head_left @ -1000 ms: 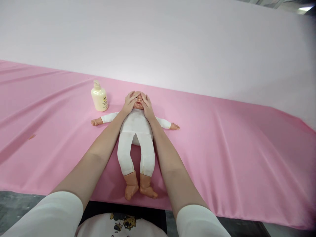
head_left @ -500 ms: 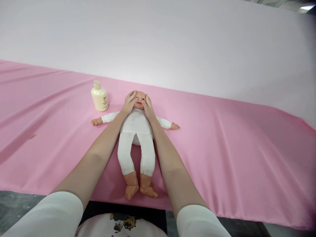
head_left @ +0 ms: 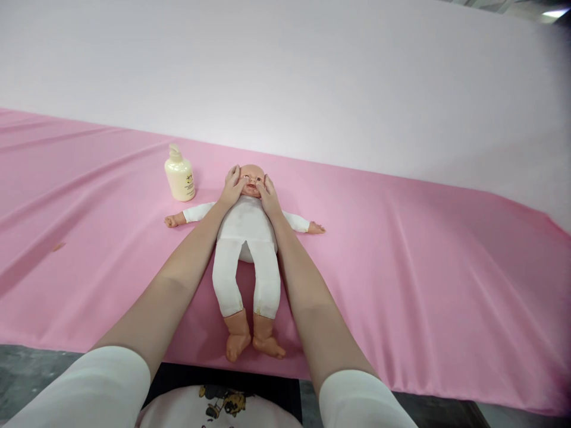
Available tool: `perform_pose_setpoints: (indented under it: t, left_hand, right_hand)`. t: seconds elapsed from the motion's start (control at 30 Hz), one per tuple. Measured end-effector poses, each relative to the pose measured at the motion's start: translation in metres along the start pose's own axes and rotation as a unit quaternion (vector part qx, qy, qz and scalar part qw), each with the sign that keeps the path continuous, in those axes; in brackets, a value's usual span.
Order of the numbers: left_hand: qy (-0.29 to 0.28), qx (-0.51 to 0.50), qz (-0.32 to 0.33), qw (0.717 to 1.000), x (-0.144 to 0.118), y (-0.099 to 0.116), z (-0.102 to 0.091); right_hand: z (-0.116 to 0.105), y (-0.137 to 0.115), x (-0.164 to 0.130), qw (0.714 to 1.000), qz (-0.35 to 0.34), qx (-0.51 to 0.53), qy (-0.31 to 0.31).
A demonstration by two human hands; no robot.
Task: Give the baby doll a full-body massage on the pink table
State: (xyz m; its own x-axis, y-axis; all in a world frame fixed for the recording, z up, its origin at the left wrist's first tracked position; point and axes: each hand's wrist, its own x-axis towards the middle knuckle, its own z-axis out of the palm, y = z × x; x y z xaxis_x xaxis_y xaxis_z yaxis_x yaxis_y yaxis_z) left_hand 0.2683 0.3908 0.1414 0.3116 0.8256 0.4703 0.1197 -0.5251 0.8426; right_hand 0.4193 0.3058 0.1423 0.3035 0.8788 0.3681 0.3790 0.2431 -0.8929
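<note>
A baby doll in a white suit lies on its back on the pink cloth, arms spread, feet toward me. My left hand rests flat against the left side of the doll's head, fingers spread along the cheek. My right hand lies against the other cheek in the same way. The doll's face shows between the two hands. A cream pump bottle stands upright just left of the doll's head, apart from my left hand.
The pink cloth covers a long table that runs left and right. A plain pale wall rises behind it. The table's near edge lies just past the doll's feet, with dark floor below.
Both hands slid from over the doll's face outward and down to its cheeks, uncovering the face. The doll and bottle stayed in place.
</note>
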Motion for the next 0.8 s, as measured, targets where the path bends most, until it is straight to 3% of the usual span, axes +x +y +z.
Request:
perform_pose_setpoints:
  t: [0.2,0.57,0.8]
  left_hand:
    - [0.001,-0.006,-0.022,1.0,0.0,0.0,0.0]
    - [-0.002,0.0,-0.048,0.999,-0.005,0.009,-0.002]
    - [-0.031,-0.013,0.049,0.998,-0.003,0.009,-0.006]
  right_hand:
    - [-0.001,-0.003,0.001,1.0,-0.009,-0.001,-0.013]
    - [-0.001,-0.006,-0.001,0.998,0.053,0.017,-0.007]
    - [-0.004,-0.013,-0.003,0.998,-0.035,0.015,-0.049]
